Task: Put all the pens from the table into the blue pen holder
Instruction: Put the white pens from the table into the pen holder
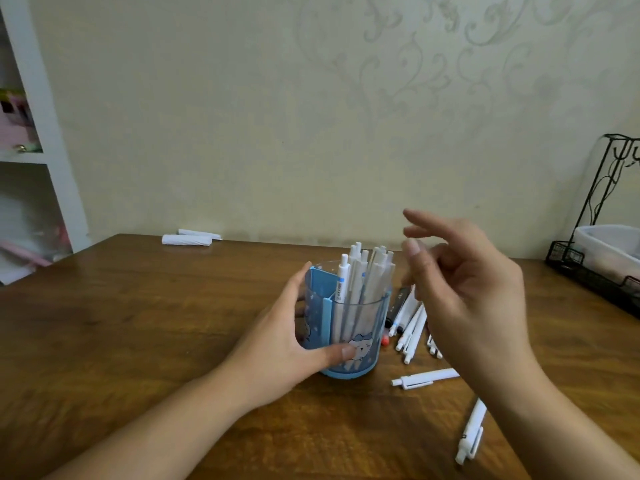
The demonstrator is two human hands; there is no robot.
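Nearest the camera, a white pen lies on the counter, right of and nearer than the blue pen holder; another single pen lies just right of the holder's base, and a loose cluster of pens sits beside its right wall. My left hand wraps the holder, steadying it. The right hand hovers empty, fingers loosely spread, above the cluster. Judging by this, the task is midway; next comes pinching one pen. White pens stand upright in the holder's translucent right compartment.

The left hand grips the blue pen holder full of white pens; the right hand hovers, apparently empty, above loose pens on the worktop.
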